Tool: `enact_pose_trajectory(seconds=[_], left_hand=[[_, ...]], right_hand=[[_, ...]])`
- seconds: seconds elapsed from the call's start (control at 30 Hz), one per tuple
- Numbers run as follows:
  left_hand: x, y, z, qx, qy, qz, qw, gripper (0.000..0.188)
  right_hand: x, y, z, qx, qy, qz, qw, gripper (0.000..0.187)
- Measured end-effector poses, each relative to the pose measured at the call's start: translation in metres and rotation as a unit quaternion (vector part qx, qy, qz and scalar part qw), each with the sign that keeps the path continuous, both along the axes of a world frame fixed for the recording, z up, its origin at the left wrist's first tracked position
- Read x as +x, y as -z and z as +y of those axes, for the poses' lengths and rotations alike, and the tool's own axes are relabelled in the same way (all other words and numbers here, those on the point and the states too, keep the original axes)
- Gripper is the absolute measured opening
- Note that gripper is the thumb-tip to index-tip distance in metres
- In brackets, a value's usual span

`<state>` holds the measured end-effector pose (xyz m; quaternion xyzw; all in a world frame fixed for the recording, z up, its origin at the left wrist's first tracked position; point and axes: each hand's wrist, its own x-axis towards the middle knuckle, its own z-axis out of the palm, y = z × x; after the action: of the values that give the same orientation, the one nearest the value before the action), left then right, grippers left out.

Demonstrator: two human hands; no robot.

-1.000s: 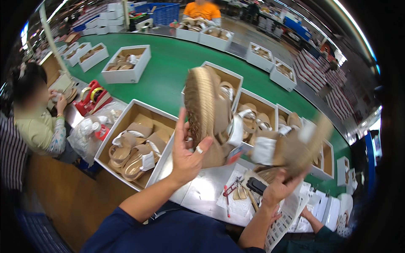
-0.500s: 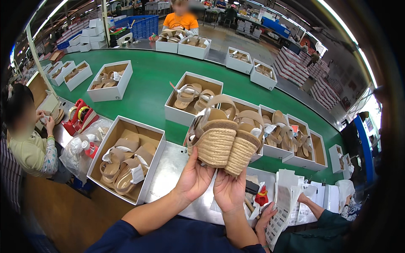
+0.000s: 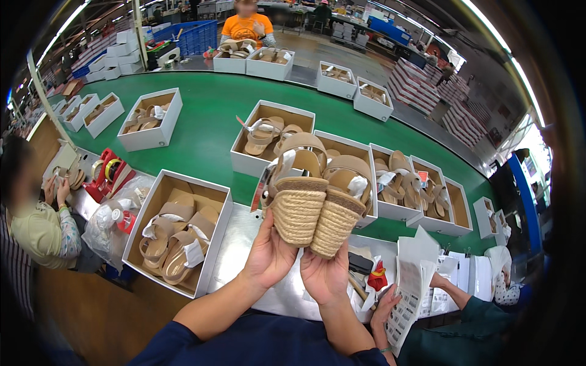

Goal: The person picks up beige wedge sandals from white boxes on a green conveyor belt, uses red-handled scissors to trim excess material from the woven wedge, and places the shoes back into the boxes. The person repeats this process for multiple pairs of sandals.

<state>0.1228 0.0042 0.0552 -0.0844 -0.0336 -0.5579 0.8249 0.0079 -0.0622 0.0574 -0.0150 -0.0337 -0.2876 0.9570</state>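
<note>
Factory hall with strip lights overhead, head view: a green table curves across the middle, with a metal strip along its near side. Both of the wearer's forearms rise from the lower edge, wrists close together and palms turned upward. Fingers of the left hand grasp the left-side sandal from below, thumb along the outer side of its wedge; those of the right hand support and grasp the right-side sandal under its heel, the fingertips partly hidden. The two held sandals, tan with rope-wrapped wedges, are raised above the metal strip, side by side and touching, heels toward the wearer. White boxes, by count: one near box at lower left, containing two sandals; one central box behind the held pair, adjoining a partly hidden row; one box farther left; three small boxes at far left; two boxes before one person in an orange shirt; two far boxes to their right; two end boxes at far right. One plastic bag lies near the red tape dispensers, whose number is unclear. At right, one co-worker's dark green sleeve accompanies hands holding printed sheets.
</note>
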Motion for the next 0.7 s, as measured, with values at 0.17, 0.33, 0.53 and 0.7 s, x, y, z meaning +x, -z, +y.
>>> enact_pose_trajectory(seconds=[0.17,0.33,0.53,0.7], left_hand=[[0.002,0.002,0.006,-0.004,0.037,-0.032,0.999,0.054],[0.003,0.025,0.026,0.149,0.012,-0.165,0.975,0.067],[0.027,0.064,0.044,0.198,-0.008,-0.148,0.969,0.071],[0.038,0.075,0.025,0.118,-0.07,-0.146,0.98,0.074]], right_hand=[[-0.004,-0.009,0.005,-0.041,-0.005,0.064,0.997,0.052],[-0.036,0.042,-0.013,-0.17,-0.034,0.095,0.98,0.057],[-0.009,0.003,0.006,-0.459,0.226,0.461,0.725,0.044],[-0.004,0.011,0.046,-0.588,0.495,0.328,0.549,0.085]])
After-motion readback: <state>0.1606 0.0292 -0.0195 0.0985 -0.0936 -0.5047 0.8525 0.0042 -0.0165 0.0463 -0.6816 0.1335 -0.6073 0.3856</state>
